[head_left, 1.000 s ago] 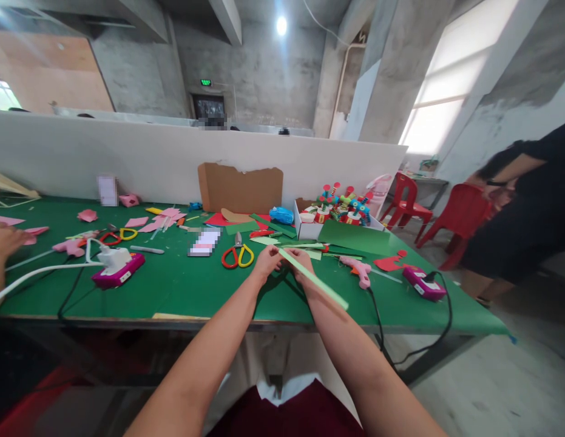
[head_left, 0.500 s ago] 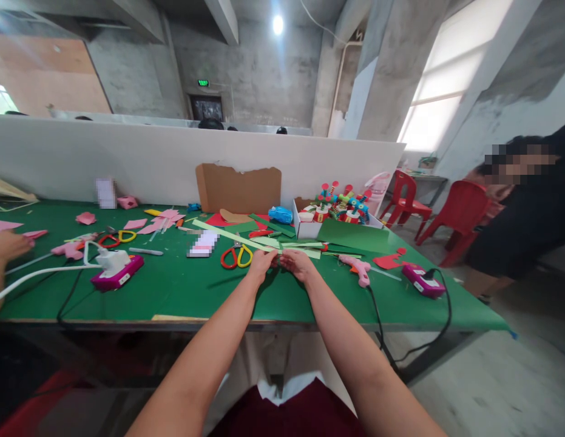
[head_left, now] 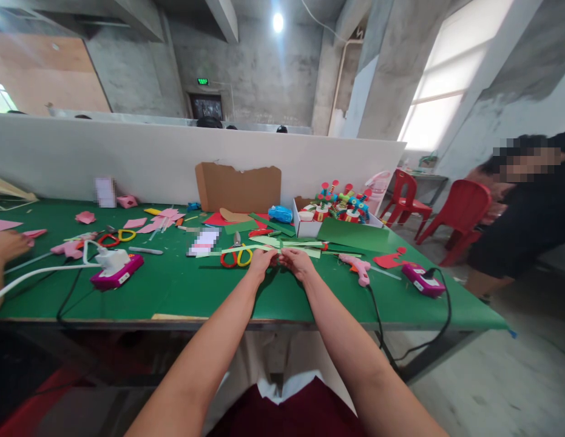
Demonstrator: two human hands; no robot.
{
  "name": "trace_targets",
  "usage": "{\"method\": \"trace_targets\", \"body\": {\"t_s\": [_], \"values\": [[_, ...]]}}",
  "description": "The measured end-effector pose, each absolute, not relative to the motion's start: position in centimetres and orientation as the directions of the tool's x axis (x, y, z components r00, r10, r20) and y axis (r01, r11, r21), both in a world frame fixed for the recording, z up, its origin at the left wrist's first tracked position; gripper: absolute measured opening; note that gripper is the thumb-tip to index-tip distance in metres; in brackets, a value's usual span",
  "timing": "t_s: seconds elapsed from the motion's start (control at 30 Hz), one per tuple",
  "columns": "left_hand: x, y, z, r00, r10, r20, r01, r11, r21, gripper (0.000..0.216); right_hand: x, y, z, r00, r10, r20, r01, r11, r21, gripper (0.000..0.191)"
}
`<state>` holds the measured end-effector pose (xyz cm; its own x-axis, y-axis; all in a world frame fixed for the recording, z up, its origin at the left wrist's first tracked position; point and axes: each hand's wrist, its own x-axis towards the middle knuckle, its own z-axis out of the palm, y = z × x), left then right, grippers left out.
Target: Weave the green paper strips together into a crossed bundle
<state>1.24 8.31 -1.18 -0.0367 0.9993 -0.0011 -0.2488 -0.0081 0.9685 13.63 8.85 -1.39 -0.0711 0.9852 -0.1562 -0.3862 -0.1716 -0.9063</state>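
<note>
My left hand (head_left: pixel 263 262) and my right hand (head_left: pixel 297 262) meet over the green table, fingers closed on pale green paper strips (head_left: pixel 236 248). One strip runs out leftward from my fingers, above the scissors (head_left: pixel 236 257) with red and yellow handles. Where the strips come together, my fingertips hide them in part. More light green paper (head_left: pixel 304 244) lies just beyond my right hand. A pink glue gun (head_left: pixel 356 267) rests on the table to the right of that hand.
A white box (head_left: pixel 304 229) of colourful paper figures stands at the back right, near dark green card (head_left: pixel 352 235). Purple power strips (head_left: pixel 423 280) with cords sit at both sides. Another person's hand (head_left: pixel 9 246) is at the far left; a person stands near red chairs (head_left: pixel 464 206).
The long strip's left end has swung down toward me, from slanting up past the phone to nearly level across the scissors. Both hands stay almost in place.
</note>
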Motion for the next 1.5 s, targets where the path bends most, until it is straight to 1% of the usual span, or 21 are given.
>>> {"method": "trace_targets", "body": {"t_s": [0.17, 0.37, 0.5, 0.63, 0.8, 0.93, 1.13, 1.2, 1.3, 1.37, 1.5], "values": [[1.1, 8.4, -1.2, -0.045, 0.999, -0.015, -0.239, 0.004, 0.971, 0.021, 13.8, 8.7, -1.2, -0.069, 0.979, -0.193, -0.409, -0.204, -0.889, 0.014], [1.2, 8.7, -1.5, -0.045, 0.999, -0.015, -0.231, 0.004, 0.973, 0.022, 13.9, 8.7, -1.3, -0.097, 0.980, -0.173, -0.409, -0.198, -0.891, 0.017], [1.1, 8.7, -1.4, -0.017, 1.000, -0.023, -0.235, 0.019, 0.972, 0.026, 13.7, 8.8, -1.4, -0.069, 0.986, -0.149, -0.396, -0.165, -0.903, 0.017], [1.1, 8.5, -1.3, 0.036, 0.999, 0.008, -0.223, 0.000, 0.975, 0.030, 13.5, 8.6, -1.3, -0.023, 0.990, -0.139, -0.395, -0.137, -0.908, 0.016], [1.2, 8.6, -1.4, 0.041, 0.999, 0.020, -0.204, -0.011, 0.979, 0.031, 13.5, 8.6, -1.2, -0.009, 0.996, -0.092, -0.388, -0.088, -0.917, 0.019], [1.1, 8.7, -1.5, 0.036, 0.999, 0.025, -0.180, -0.018, 0.983, 0.028, 13.5, 8.7, -1.3, 0.017, 0.996, -0.087, -0.375, -0.074, -0.924, 0.021], [1.1, 8.3, -1.1, 0.091, 0.995, 0.045, -0.137, -0.032, 0.990, 0.019, 13.6, 8.5, -0.9, -0.107, 0.991, -0.086, -0.386, -0.121, -0.915, 0.025], [1.2, 8.1, -0.8, 0.118, 0.992, 0.044, -0.086, -0.034, 0.996, 0.013, 13.8, 8.6, -0.7, -0.065, 0.997, -0.045, -0.386, -0.066, -0.920, 0.029], [1.4, 7.8, -0.6, 0.156, 0.987, 0.028, -0.019, -0.025, 1.000, 0.007, 14.4, 8.8, -0.1, 0.060, 0.998, 0.019, -0.369, 0.040, -0.929, 0.033], [1.5, 7.7, -0.4, 0.169, 0.985, 0.018, -0.004, -0.018, 1.000, 0.005, 14.8, 9.1, 0.5, 0.097, 0.995, 0.034, -0.348, 0.066, -0.935, 0.035], [1.5, 7.8, -0.4, 0.164, 0.986, -0.014, -0.013, 0.016, 1.000, 0.007, 15.4, 9.9, 2.1, 0.105, 0.993, 0.045, -0.339, 0.078, -0.938, 0.032]]}}
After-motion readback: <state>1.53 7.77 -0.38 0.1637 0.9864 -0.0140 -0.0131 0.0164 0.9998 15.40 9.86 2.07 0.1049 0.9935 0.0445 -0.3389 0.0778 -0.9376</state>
